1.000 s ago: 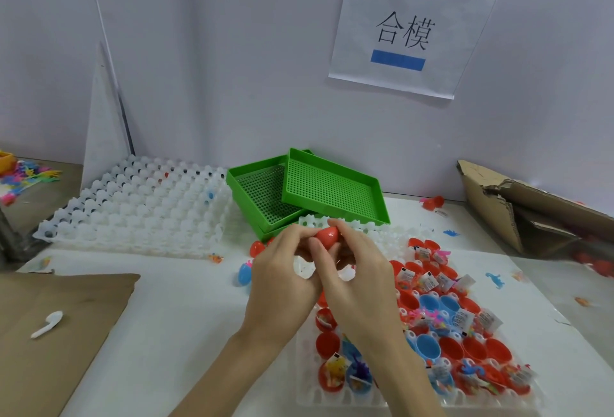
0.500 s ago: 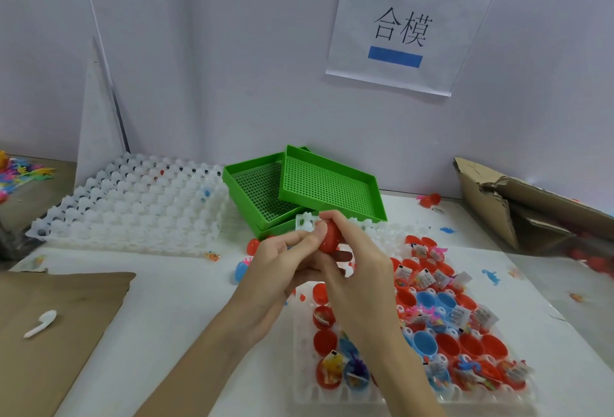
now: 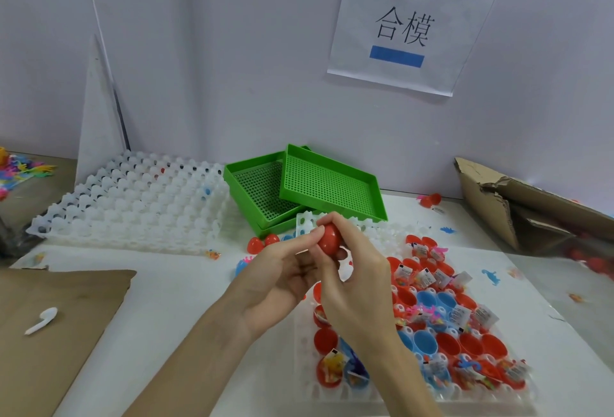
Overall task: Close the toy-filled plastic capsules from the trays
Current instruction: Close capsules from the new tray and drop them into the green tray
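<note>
Head view: capsule (image 3: 329,239) seemingly between hands (image 3: 319,280).

A plain red capsule (image 3: 329,239) is seen at centre. At 12 o'clock, bright green perforated trays (image 3: 327,184) are shown; at 10 o'clock, a translucent white tray (image 3: 133,204). Red and blue capsule halves (image 3: 442,327) are found at 4 o'clock, brown cardboard (image 3: 56,333) at 8 o'clock.

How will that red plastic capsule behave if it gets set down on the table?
The red egg-shaped plastic capsule looks smooth and rounded, so it would probably roll. It seems light: fingertips of both hands hold it. Its glossy shell may be slippery.
</note>
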